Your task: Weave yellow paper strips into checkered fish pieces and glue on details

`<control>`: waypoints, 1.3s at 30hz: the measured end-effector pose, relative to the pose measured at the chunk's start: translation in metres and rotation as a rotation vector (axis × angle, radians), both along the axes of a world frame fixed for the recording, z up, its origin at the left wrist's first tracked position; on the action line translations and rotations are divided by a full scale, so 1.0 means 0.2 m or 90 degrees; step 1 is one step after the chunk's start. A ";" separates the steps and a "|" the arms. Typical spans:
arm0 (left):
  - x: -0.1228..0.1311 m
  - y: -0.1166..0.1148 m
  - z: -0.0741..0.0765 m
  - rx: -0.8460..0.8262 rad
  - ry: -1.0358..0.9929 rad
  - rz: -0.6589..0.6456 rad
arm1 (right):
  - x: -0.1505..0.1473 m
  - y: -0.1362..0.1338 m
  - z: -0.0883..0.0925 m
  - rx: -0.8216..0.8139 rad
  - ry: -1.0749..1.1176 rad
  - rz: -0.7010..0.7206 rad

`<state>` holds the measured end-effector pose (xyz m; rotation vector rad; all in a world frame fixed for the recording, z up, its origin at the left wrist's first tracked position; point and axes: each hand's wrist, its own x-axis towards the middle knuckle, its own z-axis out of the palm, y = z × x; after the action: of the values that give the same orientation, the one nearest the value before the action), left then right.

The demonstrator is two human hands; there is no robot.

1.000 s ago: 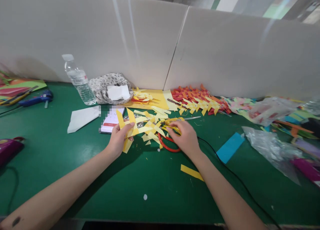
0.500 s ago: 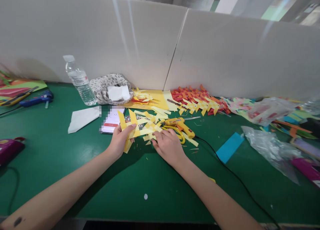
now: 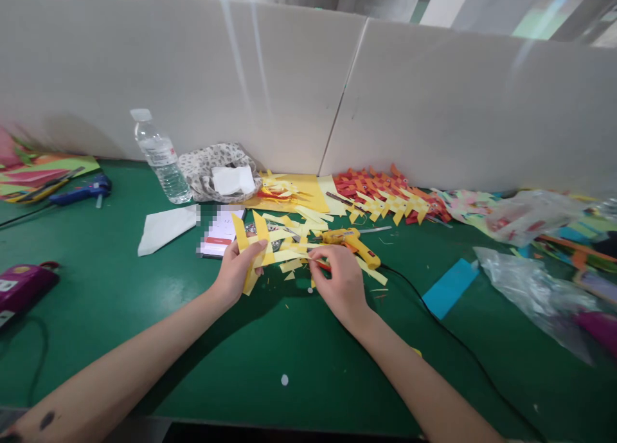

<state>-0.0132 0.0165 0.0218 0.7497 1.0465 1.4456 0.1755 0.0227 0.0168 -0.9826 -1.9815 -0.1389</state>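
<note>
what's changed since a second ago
The right hand has moved left from over the glue gun to the loose ends of the yellow paper, uncovering more of the gun; a red handle is now mostly hidden by the hand, whose exact grip is unclear. The left hand still holds the paper; the bottle and phone stayed put.

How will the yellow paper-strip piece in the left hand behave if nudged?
The yellow paper-strip piece is probably light, being thin strips. Its narrow ends, sticking out past the left hand, will likely bend easily and could crease if pinched.
</note>
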 end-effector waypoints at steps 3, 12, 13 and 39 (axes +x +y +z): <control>0.00 0.00 -0.02 0.006 0.018 -0.031 | 0.02 0.00 0.03 -0.021 0.121 -0.011; 0.00 0.00 -0.03 -0.001 0.004 -0.053 | 0.08 -0.03 0.10 -0.070 0.105 0.147; 0.00 0.00 -0.02 -0.006 -0.009 -0.050 | 0.08 -0.03 0.10 -0.117 0.083 0.211; 0.01 0.01 -0.02 -0.110 -0.118 -0.088 | -0.08 -0.08 -0.01 -0.422 0.003 0.104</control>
<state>-0.0105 0.0182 0.0188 0.5423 0.9446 1.2619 0.1601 0.0072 0.0142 -1.2093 -2.1326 0.6491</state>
